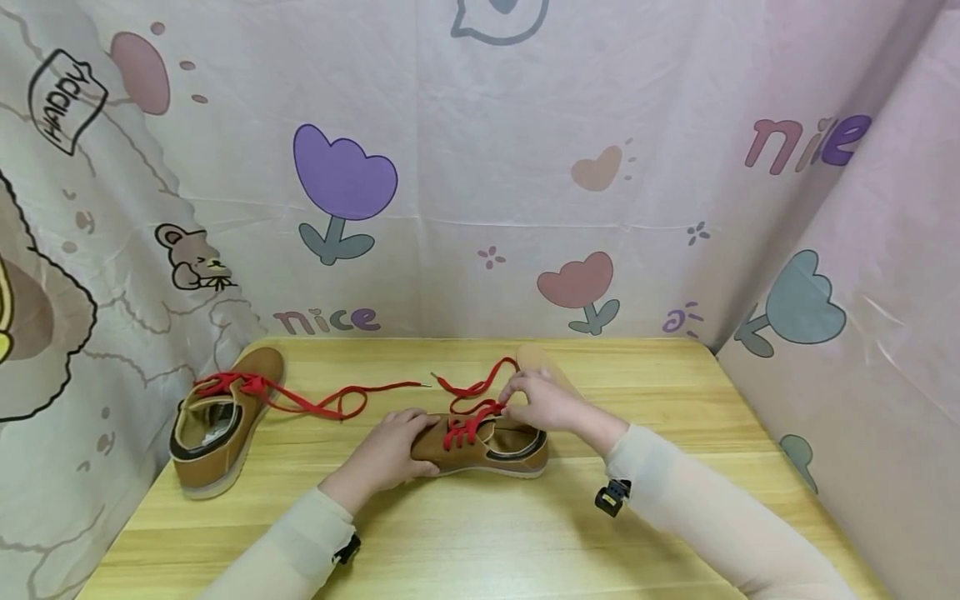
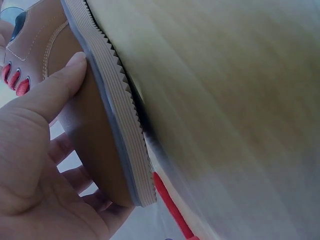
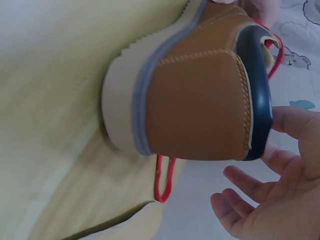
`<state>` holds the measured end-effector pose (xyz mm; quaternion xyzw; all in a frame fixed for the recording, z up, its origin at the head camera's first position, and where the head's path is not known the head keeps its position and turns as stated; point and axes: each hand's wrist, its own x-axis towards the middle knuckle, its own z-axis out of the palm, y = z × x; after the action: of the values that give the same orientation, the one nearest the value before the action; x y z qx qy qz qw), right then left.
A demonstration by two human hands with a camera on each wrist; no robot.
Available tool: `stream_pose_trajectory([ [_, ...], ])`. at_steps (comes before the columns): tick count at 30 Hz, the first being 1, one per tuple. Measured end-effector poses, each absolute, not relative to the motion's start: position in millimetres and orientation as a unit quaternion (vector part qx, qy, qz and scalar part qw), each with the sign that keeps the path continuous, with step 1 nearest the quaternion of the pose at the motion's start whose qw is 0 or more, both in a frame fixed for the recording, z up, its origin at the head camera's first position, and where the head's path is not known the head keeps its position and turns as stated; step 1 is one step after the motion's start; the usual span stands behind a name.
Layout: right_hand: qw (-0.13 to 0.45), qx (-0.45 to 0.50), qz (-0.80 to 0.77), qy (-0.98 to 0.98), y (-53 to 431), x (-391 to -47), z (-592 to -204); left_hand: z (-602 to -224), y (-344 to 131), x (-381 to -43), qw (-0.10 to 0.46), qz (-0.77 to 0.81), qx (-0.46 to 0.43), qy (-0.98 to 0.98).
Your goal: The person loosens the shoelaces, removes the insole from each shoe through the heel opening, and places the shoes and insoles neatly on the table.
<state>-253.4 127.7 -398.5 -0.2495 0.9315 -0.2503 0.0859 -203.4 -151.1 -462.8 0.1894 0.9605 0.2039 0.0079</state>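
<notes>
A brown shoe with a pale ridged sole lies sideways on the table, its toe to the left. My left hand grips the toe, the thumb along the near side and the other fingers round the far side. Red shoelace runs through the eyelets in the head view. Over the tongue, my right hand pinches the lace between thumb and forefinger. The right wrist view hides those fingertips behind the dark heel collar; the remaining fingers are loosely bent.
A second brown shoe, laced in red, stands at the left edge, its long lace trailing right. Behind my right hand lies a flat tan rounded piece, like an insole. Printed cloth closes off the back and sides of the wooden table.
</notes>
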Motion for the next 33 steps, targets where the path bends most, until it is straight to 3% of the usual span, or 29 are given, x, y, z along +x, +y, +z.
stream_pose_trajectory([
  [15,0.040,-0.291,-0.213,0.932,131,-253,-418,-463,-151,-204,0.015,0.205,0.188,0.961],
  [33,0.045,-0.271,-0.228,0.934,133,-243,-418,-463,-156,-214,0.018,0.207,0.220,0.953],
])
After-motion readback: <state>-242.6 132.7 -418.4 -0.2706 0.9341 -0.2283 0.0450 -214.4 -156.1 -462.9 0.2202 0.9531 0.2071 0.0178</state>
